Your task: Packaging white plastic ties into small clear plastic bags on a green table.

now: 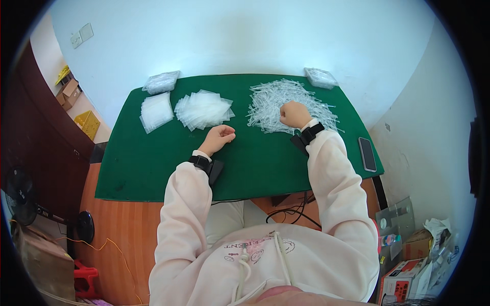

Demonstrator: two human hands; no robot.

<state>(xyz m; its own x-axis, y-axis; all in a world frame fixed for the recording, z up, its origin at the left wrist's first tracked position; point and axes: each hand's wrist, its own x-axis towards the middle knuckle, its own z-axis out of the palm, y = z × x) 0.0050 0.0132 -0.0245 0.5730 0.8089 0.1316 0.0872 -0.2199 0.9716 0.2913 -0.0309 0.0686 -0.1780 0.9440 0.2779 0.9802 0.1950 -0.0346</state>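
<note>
Both forearms reach forward; the left hand [217, 139] curls loosely, the right hand [295, 115], knuckles bent, extends farther.

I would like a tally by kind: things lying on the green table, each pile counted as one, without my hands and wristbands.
Clear bundles: 2
Piles of flat sleeves: 2
Heap of thin clear pieces: 1
Phone: 1
Total: 6

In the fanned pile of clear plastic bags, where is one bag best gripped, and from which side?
Likely a corner jutting from the right edge of the fanned pile, pinched between thumb and finger, approached from the right, near side. The bags lie flat and splayed, leaving corners free there, and the left hand is close to that edge.
</note>
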